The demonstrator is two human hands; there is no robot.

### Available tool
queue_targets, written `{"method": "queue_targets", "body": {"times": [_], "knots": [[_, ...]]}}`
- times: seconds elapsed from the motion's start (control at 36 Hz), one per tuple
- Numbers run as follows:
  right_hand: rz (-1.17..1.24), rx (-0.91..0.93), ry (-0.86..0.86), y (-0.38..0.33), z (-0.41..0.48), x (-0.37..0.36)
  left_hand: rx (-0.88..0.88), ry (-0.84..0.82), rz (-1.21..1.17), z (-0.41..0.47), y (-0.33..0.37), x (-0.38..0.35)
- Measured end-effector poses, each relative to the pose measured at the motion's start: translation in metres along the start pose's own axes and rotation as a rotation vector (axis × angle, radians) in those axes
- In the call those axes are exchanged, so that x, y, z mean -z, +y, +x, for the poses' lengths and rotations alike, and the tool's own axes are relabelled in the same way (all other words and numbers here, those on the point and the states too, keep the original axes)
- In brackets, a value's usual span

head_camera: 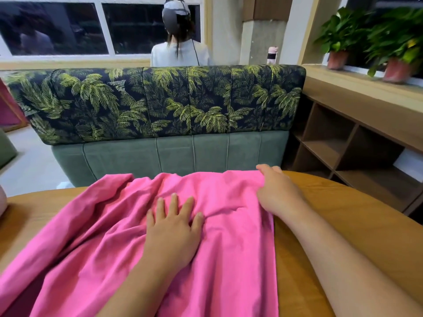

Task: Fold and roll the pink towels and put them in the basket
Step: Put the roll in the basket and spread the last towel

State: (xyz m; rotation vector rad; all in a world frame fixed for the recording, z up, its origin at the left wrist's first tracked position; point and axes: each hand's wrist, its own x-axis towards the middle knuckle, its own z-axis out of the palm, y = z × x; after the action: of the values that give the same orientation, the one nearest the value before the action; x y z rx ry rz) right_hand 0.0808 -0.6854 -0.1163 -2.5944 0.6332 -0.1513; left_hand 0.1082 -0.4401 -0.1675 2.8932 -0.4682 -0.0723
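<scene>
Pink towel (229, 236) soft, creased | wooden table (343, 225) | left hand (174, 227) flat, splayed | right hand (278, 191) pinching far corner

Looks like a lounge or café-style seating area, not a private home. Upholstered booth sofa (158, 106) with palm-leaf backrest and green base facing a round wooden table (338, 225). Behind the sofa, a second person (180, 51) seen from the back, wearing a head-mounted rig, seated at another spot. Large dark windows (57, 28) along the far wall. At right, built-in wooden cubby shelves (348, 152) under a broad ledge, with potted plants (375, 40) lined up by the window. Pale floor (32, 165) at left.
</scene>
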Motion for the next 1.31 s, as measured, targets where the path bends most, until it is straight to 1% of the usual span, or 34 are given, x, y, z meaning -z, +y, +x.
{"method": "queue_targets", "body": {"times": [0.06,0.11,0.19,0.25,0.28,0.31,0.33,0.36,0.39,0.44,0.5,0.53,0.56,0.64,0.67,0.69,0.75,0.81,0.86,0.89,0.94,1.0,1.06,1.14,1.22,1.31], "knots": [[-0.036,0.076,0.038,-0.014,-0.005,-0.002,-0.022,-0.033,-0.046,-0.004,0.011,-0.002],[0.065,0.170,0.037,-0.029,-0.011,-0.008,-0.042,-0.088,-0.127,-0.010,0.025,0.000],[0.272,0.295,-0.052,-0.049,-0.022,-0.019,-0.142,-0.181,-0.271,-0.013,0.037,-0.002],[0.307,0.347,-0.125,-0.050,-0.024,-0.031,-0.257,-0.295,-0.401,-0.010,0.033,0.007],[0.281,0.376,-0.128,-0.047,-0.022,-0.039,-0.276,-0.354,-0.539,-0.010,0.028,0.017],[0.228,0.396,-0.114,-0.041,-0.020,-0.046,-0.251,-0.371,-0.682,-0.008,0.021,0.027],[0.143,0.407,-0.107,-0.035,-0.017,-0.054,-0.217,-0.338,-0.766,-0.006,0.013,0.040],[0.033,0.408,-0.119,-0.029,-0.016,-0.060,-0.178,-0.272,-0.810,-0.002,0.003,0.051],[-0.074,0.399,-0.150,-0.026,-0.016,-0.065,-0.159,-0.173,-0.773,0.001,-0.008,0.064],[-0.204,0.370,-0.207,-0.025,-0.019,-0.066,-0.110,0.082,-0.574,0.006,-0.033,0.085],[-0.232,0.368,-0.218,-0.028,-0.022,-0.064,-0.025,0.326,-0.397,0.014,-0.062,0.097],[-0.237,0.368,-0.216,-0.029,-0.023,-0.063,0.028,0.385,-0.316,0.015,-0.076,0.100],[-0.246,0.367,-0.216,-0.029,-0.023,-0.063,0.092,0.385,-0.223,0.016,-0.090,0.102],[-0.266,0.365,-0.216,-0.031,-0.024,-0.063,0.271,0.210,0.023,0.008,-0.119,0.100],[-0.270,0.365,-0.216,-0.031,-0.024,-0.063,0.288,0.193,0.058,0.004,-0.123,0.100],[-0.274,0.366,-0.214,-0.031,-0.024,-0.063,0.293,0.201,0.041,0.002,-0.128,0.098],[-0.277,0.371,-0.211,-0.030,-0.024,-0.062,0.332,0.258,-0.125,0.003,-0.142,0.095],[-0.276,0.371,-0.213,-0.029,-0.023,-0.063,0.416,0.330,-0.356,0.004,-0.155,0.100],[-0.271,0.365,-0.215,-0.028,-0.023,-0.064,0.521,0.335,-0.550,0.001,-0.158,0.107],[-0.268,0.363,-0.214,-0.027,-0.023,-0.064,0.566,0.329,-0.689,0.000,-0.158,0.108],[-0.267,0.363,-0.210,-0.027,-0.023,-0.064,0.653,0.234,-1.058,-0.004,-0.158,0.113],[-0.262,0.363,-0.209,-0.027,-0.023,-0.064,0.701,0.092,-1.288,0.000,-0.167,0.110],[-0.264,0.363,-0.205,-0.028,-0.022,-0.064,0.727,0.083,-1.336,0.004,-0.177,0.107],[-0.268,0.369,-0.198,-0.027,-0.022,-0.065,0.686,0.038,-1.216,0.008,-0.176,0.103],[-0.261,0.368,-0.196,-0.027,-0.022,-0.066,0.617,-0.018,-1.177,0.014,-0.167,0.096],[-0.261,0.373,-0.193,-0.027,-0.021,-0.065,0.584,-0.073,-1.087,0.019,-0.167,0.090]]}}
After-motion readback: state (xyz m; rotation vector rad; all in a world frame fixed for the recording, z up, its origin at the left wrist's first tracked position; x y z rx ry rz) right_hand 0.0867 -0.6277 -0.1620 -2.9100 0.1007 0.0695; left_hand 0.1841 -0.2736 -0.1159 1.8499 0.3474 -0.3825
